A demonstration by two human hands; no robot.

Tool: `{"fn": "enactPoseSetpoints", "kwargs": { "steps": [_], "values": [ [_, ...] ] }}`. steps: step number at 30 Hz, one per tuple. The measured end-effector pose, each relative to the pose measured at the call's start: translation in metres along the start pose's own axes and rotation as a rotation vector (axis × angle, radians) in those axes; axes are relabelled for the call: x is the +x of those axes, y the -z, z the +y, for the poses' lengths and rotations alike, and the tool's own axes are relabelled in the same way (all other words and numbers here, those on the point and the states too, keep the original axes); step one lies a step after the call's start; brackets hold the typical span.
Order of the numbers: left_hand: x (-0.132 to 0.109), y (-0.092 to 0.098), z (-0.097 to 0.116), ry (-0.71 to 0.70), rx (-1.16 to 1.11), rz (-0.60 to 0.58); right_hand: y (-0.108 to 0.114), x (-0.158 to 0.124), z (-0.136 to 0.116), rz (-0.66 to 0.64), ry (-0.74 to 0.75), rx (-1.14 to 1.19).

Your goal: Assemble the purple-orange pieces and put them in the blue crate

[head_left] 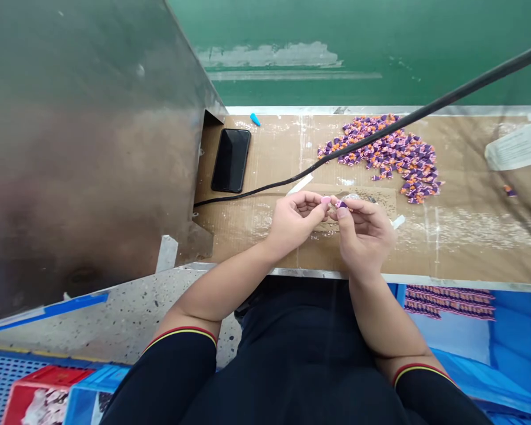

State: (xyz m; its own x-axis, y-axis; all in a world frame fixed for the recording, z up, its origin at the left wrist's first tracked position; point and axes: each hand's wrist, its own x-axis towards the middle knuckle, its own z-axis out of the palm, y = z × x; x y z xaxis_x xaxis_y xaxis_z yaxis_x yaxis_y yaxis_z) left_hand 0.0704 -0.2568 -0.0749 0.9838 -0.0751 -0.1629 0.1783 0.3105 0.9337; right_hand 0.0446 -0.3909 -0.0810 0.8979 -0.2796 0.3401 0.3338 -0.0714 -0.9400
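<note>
My left hand (pixel 294 218) and my right hand (pixel 365 230) meet over the cardboard-covered bench (pixel 265 230), fingers curled. The left fingertips pinch a small pink piece (pixel 325 200). The right fingertips pinch a small purple piece (pixel 341 204), which touches or nearly touches the pink one. A heap of many small purple, orange and pink pieces (pixel 384 154) lies on the bench beyond the hands, to the right.
A black phone (pixel 230 160) lies flat at the left, next to a tall metal housing (pixel 88 147). A black cable (pixel 380 133) crosses above the bench. A small blue cone (pixel 255 120) sits near the far edge. A blue bin (pixel 504 342) with rows of purple pieces (pixel 449 301) stands at lower right.
</note>
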Motion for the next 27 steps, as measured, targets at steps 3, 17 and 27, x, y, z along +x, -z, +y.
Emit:
{"fn": "enactPoseSetpoints", "kwargs": {
  "steps": [3, 17, 27],
  "values": [
    [-0.001, -0.001, -0.001, -0.021, 0.001, 0.009, 0.004, 0.001, 0.004, -0.001, 0.011, -0.066],
    [-0.004, 0.005, -0.005, -0.411, 0.256, 0.024, 0.005, 0.006, 0.010, -0.021, 0.312, -0.224],
    [0.001, 0.010, -0.012, -0.816, 0.542, 0.051, 0.009, 0.005, 0.015, -0.042, 0.354, -0.270]
  ]
}}
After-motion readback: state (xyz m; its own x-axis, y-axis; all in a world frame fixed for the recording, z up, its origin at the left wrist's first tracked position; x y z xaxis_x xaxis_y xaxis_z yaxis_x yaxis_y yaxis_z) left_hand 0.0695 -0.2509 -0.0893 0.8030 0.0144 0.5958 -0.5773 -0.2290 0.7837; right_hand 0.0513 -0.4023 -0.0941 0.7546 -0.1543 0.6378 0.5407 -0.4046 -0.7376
